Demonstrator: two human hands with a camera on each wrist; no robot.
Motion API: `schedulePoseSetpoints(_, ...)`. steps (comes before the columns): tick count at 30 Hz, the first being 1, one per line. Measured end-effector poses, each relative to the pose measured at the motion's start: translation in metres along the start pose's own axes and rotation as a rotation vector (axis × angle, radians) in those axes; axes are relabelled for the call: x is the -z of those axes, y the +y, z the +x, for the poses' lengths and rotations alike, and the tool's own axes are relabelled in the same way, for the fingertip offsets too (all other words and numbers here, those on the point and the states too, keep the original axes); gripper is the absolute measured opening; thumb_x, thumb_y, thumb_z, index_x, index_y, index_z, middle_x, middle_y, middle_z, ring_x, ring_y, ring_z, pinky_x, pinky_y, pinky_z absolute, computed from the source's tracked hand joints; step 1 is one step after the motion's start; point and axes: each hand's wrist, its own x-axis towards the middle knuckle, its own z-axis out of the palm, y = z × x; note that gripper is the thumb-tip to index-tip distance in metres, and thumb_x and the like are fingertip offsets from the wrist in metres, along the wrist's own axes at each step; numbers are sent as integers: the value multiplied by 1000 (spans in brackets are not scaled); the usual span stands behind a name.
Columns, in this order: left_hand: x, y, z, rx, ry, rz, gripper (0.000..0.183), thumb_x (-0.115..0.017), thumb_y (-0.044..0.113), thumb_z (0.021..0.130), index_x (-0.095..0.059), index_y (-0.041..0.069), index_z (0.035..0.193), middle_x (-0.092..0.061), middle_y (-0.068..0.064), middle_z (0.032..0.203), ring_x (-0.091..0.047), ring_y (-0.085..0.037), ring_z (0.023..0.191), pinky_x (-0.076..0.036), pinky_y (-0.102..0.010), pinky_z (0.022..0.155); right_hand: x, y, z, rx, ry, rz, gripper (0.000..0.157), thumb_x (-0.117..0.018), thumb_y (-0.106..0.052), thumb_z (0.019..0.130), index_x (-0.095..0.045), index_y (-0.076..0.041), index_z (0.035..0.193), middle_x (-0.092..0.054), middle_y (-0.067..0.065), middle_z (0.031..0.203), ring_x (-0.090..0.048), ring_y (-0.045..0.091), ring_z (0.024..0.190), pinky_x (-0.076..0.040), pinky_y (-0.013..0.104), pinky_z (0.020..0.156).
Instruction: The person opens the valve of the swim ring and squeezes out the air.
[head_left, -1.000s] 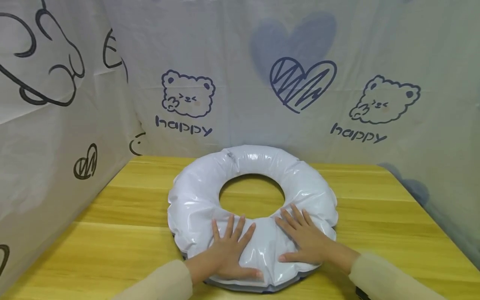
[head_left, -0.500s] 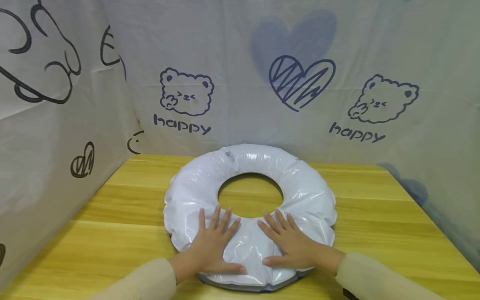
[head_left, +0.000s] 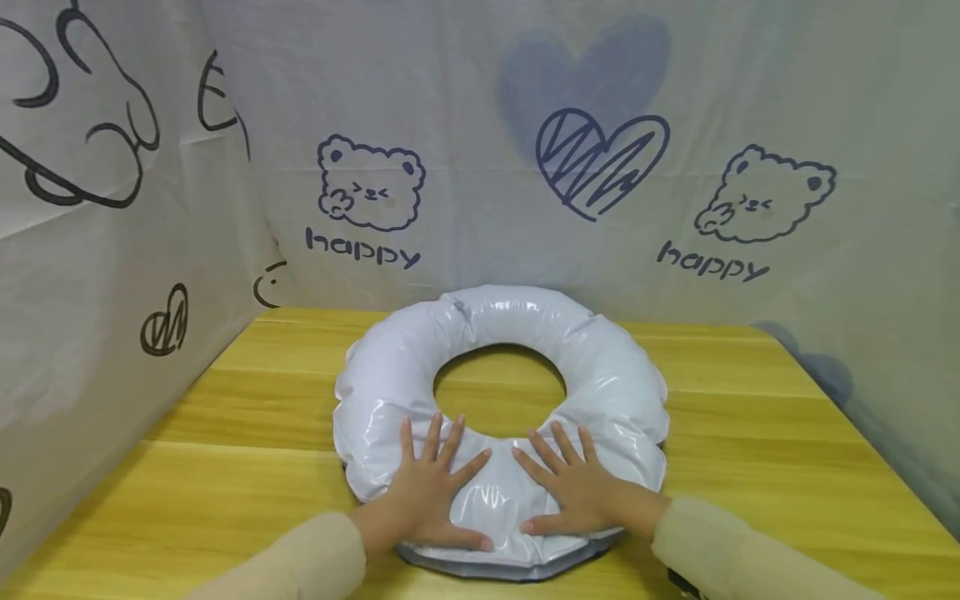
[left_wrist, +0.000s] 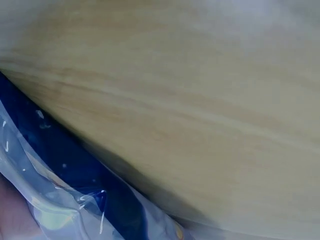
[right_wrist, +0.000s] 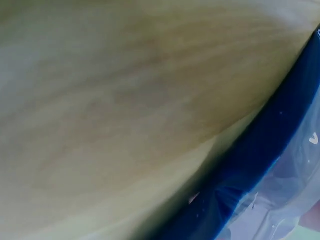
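A white, glossy inflatable swim ring (head_left: 510,315) lies flat on the wooden table in the head view, puffed up at the back and creased at the front. My left hand (head_left: 427,487) rests on its front left part with fingers spread and thumb pointing inward. On the front right part lies my right hand (head_left: 581,487), spread the same way, its thumb facing the left one. Both wrist views show the ring's dark blue underside (left_wrist: 75,155) along its edge. Only a sliver of each hand shows there, at the lower corner.
The yellow wood-grain table (head_left: 247,408) extends on both sides of the ring. A pale curtain (head_left: 480,150) printed with bears and hearts hangs behind it, and another printed sheet (head_left: 67,267) hangs along the left. A small dark object (head_left: 682,583) shows beneath the right sleeve.
Both hands have shifted left on the ring since a second ago, the left one also slightly away from me. Over the last half second they have barely moved, and the ring's front creases have changed shape.
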Motion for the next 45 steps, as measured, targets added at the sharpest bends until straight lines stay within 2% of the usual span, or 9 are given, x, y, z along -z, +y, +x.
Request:
schedulePoseSetpoints(7,2,1,1,6,-29,7,99,-39,89,64,-27,34,146,-14,-22,154,-11,-49,139,-7,-75,100,0,-1,5,-42,-33,-76,90,-39,-76,80,-16,-24,150,-1,12,157,10,42,141,9,65,107)
schedulePoseSetpoints(17,6,4,3,27,-77,31,98,-38,90,64,-29,35,145,-16,-22,153,-13,-49,138,-7,-74,101,14,-14,7,-110,-115,-145,91,-44,-74,78,-18,-24,149,-6,11,158,4,42,142,5,64,109)
schedulePoseSetpoints(25,11,7,7,60,-172,45,99,-35,92,63,-26,38,145,-16,-20,154,-10,-48,139,-5,-73,102,17,-19,11,-180,-183,-198,95,-44,-78,75,-17,-26,149,-6,7,158,4,40,143,5,62,110)
schedulePoseSetpoints(29,11,9,8,86,-217,58,100,-35,92,61,-23,39,146,-15,-19,155,-8,-47,140,-4,-73,102,16,-21,12,-194,-191,-235,96,-43,-80,74,-17,-27,149,-7,6,158,2,39,143,5,62,110)
schedulePoseSetpoints(33,18,12,7,105,-253,59,100,-37,92,61,-24,39,146,-14,-19,155,-7,-47,140,-4,-73,102,15,-23,14,-205,-195,-264,96,-42,-81,73,-17,-28,149,-7,6,158,1,39,143,4,62,110)
schedulePoseSetpoints(36,24,13,6,118,-286,58,100,-39,91,61,-23,39,146,-12,-18,155,-6,-46,140,-4,-73,102,15,-24,13,-202,-186,-268,96,-42,-81,73,-18,-27,149,-8,6,158,1,39,143,4,62,110)
schedulePoseSetpoints(39,22,12,8,120,-310,40,101,-39,91,61,-22,39,146,-10,-18,155,-4,-46,141,-2,-73,102,15,-23,11,-181,-157,-248,96,-43,-80,73,-19,-26,149,-9,7,158,0,39,143,3,63,110)
schedulePoseSetpoints(42,17,8,8,109,-300,-24,100,-39,90,63,-20,38,147,-8,-19,156,-2,-47,140,1,-73,102,14,-18,8,-133,-94,-202,94,-44,-77,75,-21,-24,149,-12,9,157,-1,41,142,0,64,109)
schedulePoseSetpoints(45,9,4,7,75,-254,-119,99,-39,88,66,-19,35,148,-8,-21,155,-3,-49,140,1,-74,101,11,-10,2,-74,-15,-132,90,-44,-74,78,-23,-23,148,-14,12,156,-4,43,142,-2,65,109)
